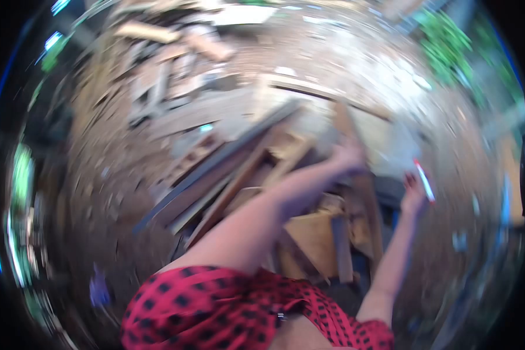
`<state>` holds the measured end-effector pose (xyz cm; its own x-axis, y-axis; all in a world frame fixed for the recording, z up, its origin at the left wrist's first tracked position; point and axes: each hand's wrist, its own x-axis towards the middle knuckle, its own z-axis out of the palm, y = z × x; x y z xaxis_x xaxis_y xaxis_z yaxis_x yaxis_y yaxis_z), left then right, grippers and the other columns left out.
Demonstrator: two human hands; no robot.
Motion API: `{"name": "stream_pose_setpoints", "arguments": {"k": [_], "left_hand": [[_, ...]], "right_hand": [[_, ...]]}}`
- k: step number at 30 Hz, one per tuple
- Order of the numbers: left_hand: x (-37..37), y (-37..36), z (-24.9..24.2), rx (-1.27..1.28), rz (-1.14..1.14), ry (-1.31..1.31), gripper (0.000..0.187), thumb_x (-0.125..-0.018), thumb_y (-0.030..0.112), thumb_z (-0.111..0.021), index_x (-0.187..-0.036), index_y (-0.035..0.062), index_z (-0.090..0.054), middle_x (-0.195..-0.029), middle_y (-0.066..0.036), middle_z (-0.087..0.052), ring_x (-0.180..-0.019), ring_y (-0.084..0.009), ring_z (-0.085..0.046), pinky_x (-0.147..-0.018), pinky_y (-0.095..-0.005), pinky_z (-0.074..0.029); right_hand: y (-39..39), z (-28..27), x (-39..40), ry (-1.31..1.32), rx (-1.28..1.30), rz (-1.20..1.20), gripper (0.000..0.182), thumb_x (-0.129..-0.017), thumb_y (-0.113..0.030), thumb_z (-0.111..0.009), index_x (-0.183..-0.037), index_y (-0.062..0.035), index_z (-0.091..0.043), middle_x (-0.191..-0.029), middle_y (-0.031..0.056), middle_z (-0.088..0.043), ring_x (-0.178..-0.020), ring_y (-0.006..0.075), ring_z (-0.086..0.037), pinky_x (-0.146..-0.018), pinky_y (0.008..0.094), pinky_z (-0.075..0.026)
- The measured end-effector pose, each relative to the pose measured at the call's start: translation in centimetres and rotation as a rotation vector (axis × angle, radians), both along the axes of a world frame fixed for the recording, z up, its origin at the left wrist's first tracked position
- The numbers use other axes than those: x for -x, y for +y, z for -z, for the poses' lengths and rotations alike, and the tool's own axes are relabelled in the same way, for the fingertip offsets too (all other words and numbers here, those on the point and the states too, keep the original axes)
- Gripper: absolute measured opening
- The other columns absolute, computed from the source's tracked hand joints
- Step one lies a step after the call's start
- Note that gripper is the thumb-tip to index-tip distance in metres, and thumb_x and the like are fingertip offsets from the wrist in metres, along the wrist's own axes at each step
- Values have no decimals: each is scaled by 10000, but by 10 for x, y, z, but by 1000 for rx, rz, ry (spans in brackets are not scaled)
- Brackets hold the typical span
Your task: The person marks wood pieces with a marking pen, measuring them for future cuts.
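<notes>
My left hand [349, 156] reaches across the pile and is closed on a long, narrow wooden plank [364, 201]; its fingers are smeared by motion. The plank stretches both beyond the hand and back toward my body. To the right, my right hand [413, 193] is closed around a slim white marker with red ends [424, 181], held apart from the wood. Below the left forearm lie a light wooden block [312, 242] and several more boards. Dark-edged long boards [227, 151] slant away to the left of the forearm.
Scrap wood [175, 76] is heaped on the dirt ground [116, 175] at the upper left. A pale panel with a dark edge [326, 96] lies beyond my left hand. Green plants [443, 44] stand at the upper right. A purple object [99, 289] sits at the lower left.
</notes>
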<state>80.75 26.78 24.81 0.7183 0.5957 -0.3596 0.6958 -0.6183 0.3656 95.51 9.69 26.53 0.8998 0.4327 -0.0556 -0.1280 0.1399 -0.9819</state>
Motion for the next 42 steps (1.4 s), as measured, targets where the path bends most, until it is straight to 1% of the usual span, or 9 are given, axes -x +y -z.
{"name": "stream_pose_setpoints", "arguments": {"k": [1, 6, 11, 15, 21, 31, 37, 38, 42], "left_hand": [[21, 0, -48, 70, 8, 30, 647, -769, 468, -677, -1299, 140, -503, -1410, -180, -340, -1297, -377, -327, -963, -554, -371], [5, 1, -1, -29, 37, -57, 664, -762, 464, -695, -1288, 124, -474, -1194, -157, -525, -1167, -320, -482, -923, -452, -433], [-16, -27, -8, 146, 38, -774, 449, -832, 309, -656, -1113, 7, -480, -1069, -187, -555, -1032, -321, -558, -890, -412, -446], [-45, -33, -37, 470, -53, -918, 526, -836, 358, -655, -1171, 0, -464, -1094, -221, -567, -1005, -336, -593, -848, -427, -474], [-70, -42, -41, 332, 16, -421, 731, -755, 485, -674, -1289, 47, -438, -1140, -216, -603, -1073, -369, -589, -904, -446, -458], [-50, -39, -24, 198, -31, -520, 331, -714, 256, -619, -922, 0, -607, -855, -220, -644, -833, -372, -635, -740, -436, -489], [-46, -37, -18, 147, 6, -630, 241, -752, 178, -624, -911, 3, -576, -724, -169, -608, -655, -291, -600, -641, -398, -472], [-47, -31, -6, 239, 3, -702, 186, -770, 123, -591, -885, -23, -572, -683, -83, -576, -588, -157, -560, -542, -318, -459], [-32, -26, -20, 337, -6, -654, 213, -806, 131, -580, -967, -7, -557, -762, -60, -575, -619, -124, -576, -501, -273, -449]], "right_hand": [[1, -3, 2, 67, -71, 14, 247, -875, -77, -588, -1116, -65, -537, -929, 82, -629, -819, 203, -657, -712, 296, -541], [0, -26, 11, 129, -193, 28, 337, -838, -62, -647, -1139, -81, -497, -946, 98, -630, -813, 217, -663, -679, 298, -540], [-12, -34, 6, 136, -113, -156, 260, -859, -96, -619, -1096, -62, -518, -908, 96, -636, -794, 197, -664, -679, 287, -536], [-26, -37, 26, 1, -77, -194, 258, -879, -148, -605, -1102, -52, -517, -907, 107, -646, -815, 205, -657, -746, 316, -533], [-33, -14, 61, -136, -60, -144, 218, -886, -120, -575, -1083, -33, -542, -944, 76, -610, -859, 166, -634, -810, 304, -510], [-35, -47, 22, -93, -55, -32, 248, -910, -219, -593, -1081, -39, -602, -762, 24, -607, -596, 59, -548, -539, 182, -450], [19, -22, -25, -292, 712, -550, 194, -833, -172, -610, -1013, -102, -628, -725, 59, -627, -676, 167, -634, -579, 298, -512], [24, -15, -30, -533, 828, -547, 201, -824, -142, -584, -1015, -90, -615, -805, 98, -638, -757, 223, -648, -640, 352, -518], [27, 9, -24, -817, 1117, -403, 254, -854, -170, -546, -1091, -84, -578, -1086, 191, -595, -983, 336, -626, -838, 404, -490]]}}
